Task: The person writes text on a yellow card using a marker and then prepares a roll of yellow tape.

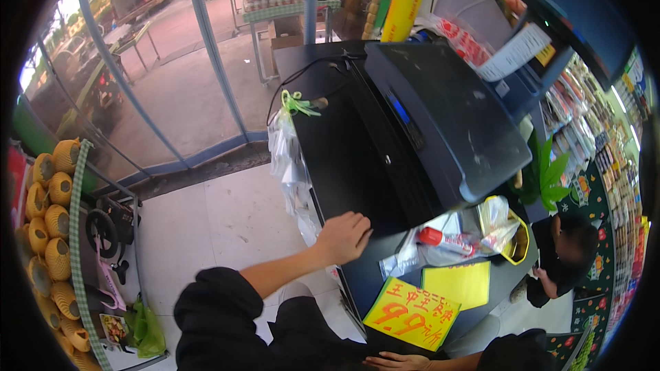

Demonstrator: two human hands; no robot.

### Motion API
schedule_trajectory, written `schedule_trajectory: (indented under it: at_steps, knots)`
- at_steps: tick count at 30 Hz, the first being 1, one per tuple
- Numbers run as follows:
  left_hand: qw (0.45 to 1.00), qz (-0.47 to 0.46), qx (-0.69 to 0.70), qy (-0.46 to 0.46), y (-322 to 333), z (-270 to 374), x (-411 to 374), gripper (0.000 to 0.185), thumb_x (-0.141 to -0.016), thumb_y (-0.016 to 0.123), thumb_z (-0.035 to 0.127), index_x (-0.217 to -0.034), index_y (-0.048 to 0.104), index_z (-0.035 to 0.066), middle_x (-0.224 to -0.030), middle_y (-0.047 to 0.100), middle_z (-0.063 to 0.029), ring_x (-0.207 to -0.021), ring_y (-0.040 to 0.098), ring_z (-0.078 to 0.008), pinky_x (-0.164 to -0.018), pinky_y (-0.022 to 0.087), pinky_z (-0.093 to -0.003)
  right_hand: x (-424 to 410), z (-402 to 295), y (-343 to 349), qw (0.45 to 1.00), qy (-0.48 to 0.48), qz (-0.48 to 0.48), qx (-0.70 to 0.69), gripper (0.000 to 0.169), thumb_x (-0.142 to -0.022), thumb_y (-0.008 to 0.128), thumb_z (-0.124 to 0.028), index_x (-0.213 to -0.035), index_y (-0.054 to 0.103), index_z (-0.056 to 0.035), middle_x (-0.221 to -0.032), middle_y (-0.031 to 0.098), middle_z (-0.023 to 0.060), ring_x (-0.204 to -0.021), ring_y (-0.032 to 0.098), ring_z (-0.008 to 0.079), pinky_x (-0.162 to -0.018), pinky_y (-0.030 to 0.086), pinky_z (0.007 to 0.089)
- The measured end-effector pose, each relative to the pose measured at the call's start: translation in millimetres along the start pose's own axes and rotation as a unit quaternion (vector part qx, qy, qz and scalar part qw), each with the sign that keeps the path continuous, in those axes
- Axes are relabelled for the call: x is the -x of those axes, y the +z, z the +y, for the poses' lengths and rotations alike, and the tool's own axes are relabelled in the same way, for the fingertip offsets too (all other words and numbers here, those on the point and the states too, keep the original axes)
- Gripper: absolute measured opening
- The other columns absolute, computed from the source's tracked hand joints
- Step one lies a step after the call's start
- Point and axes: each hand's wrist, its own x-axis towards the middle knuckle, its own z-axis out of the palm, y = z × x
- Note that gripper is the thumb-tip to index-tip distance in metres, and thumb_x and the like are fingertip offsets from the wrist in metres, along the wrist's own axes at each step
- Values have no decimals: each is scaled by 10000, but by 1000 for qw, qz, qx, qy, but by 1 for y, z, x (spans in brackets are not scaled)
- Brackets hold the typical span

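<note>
My left hand (343, 238) rests at the edge of a black counter (330, 154), fingers loosely curled; whether anything lies beneath them is hidden. My right hand (397, 362) lies low on my dark clothing at the bottom edge, partly cut off, with nothing visible in it. Between the hands, a yellow price sign with red handwriting (412, 314) lies on the counter, beside a blank-looking yellow card (456, 284). Behind them are a red-capped marker or tube (431, 236) and clear plastic packaging. A large dark scale or register housing (448, 118) stands beyond my left hand.
Plastic bags (289, 165) hang from the counter's left side. Fruits in yellow foam nets (59, 237) fill a rack at left, above a pink child's bike (109, 278). A person in black (564, 252) is at right, near stocked shelves. Glass panels (216, 46) stand ahead.
</note>
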Motion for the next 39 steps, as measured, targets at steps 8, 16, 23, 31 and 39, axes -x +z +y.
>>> schedule_trajectory:
  at_steps: [8, 16, 23, 31, 39]
  knots:
    - [994, -96, -52, -19, 1, 0, -2, 171, -810, 566, 154, -934, 563, 36, -862, 555, -108, -825, 563, -262, -680, 486, -372, -5, 10, -41, 964, 45, -88, -246, 408, -909, 408, -283, -1226, 495, -42, -1306, 473, 116, -1332, 341, 244, -1127, 207, 385]
    - [939, -323, -116, -32, -19, 13, -34, 229, -839, 469, 143, -1028, 536, 31, -981, 572, -155, -918, 597, -304, -727, 523, -407, -6, -6, -19, 947, 104, 12, -304, 365, -923, 434, -241, -1201, 482, -10, -1333, 448, 182, -1323, 348, 277, -1148, 183, 412]
    - [922, -343, -178, 34, -16, 5, -31, 165, -836, 465, 132, -958, 504, 28, -881, 565, -165, -794, 615, -314, -609, 541, -396, -7, -7, -5, 950, 102, -58, -291, 447, -942, 400, -313, -1272, 431, -13, -1362, 428, 162, -1364, 286, 284, -1149, 166, 434]
    - [928, -301, -211, 67, -6, 11, -26, 114, -823, 477, 145, -866, 495, 41, -778, 543, -140, -686, 609, -283, -516, 529, -386, -10, -19, -17, 956, 159, 4, -245, 429, -865, 539, -301, -1195, 493, -32, -1313, 454, 139, -1339, 314, 265, -1154, 172, 414]
    - [946, -275, -165, 45, -18, 19, -16, 127, -786, 523, 111, -887, 488, 44, -864, 525, -141, -813, 581, -295, -634, 516, -371, -20, -34, -33, 945, 242, -99, -195, 395, -882, 478, -303, -1195, 498, -63, -1361, 438, 73, -1373, 267, 198, -1149, 144, 416]
